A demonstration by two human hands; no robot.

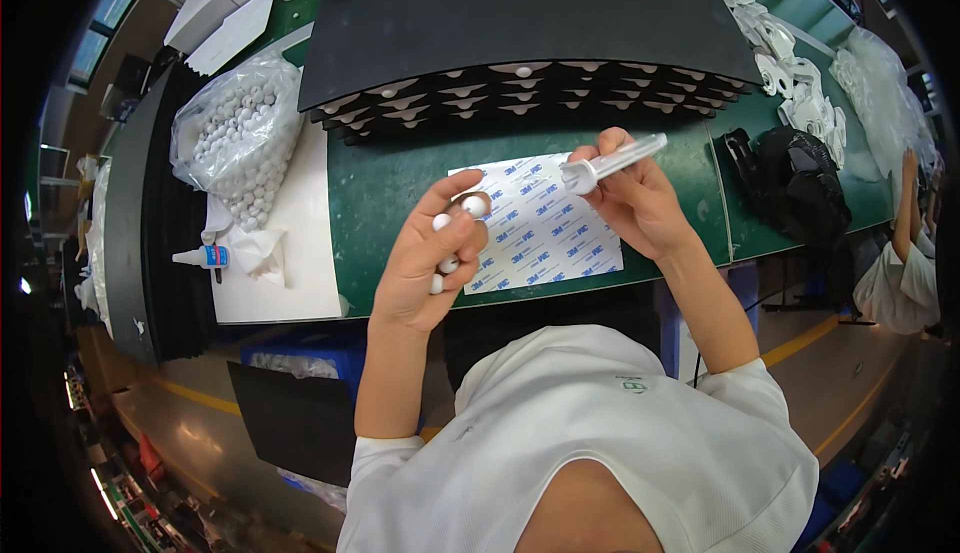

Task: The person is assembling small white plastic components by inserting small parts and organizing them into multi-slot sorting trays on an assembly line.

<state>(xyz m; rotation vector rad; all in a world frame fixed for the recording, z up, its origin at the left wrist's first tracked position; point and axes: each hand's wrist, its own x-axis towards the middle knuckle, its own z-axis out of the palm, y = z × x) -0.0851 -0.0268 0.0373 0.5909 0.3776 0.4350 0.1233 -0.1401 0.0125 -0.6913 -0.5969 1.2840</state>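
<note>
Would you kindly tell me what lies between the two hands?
In the head view, a white sheet with blue print shows between the left hand and the right hand.

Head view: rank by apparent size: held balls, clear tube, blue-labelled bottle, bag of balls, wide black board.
1. Wide black board
2. Bag of balls
3. Clear tube; looks nearer the camera, perhaps enlarged
4. Blue-labelled bottle
5. Held balls; too alike to rank individually

White balls [476, 206]; seemingly clear tube [630, 156]
</note>
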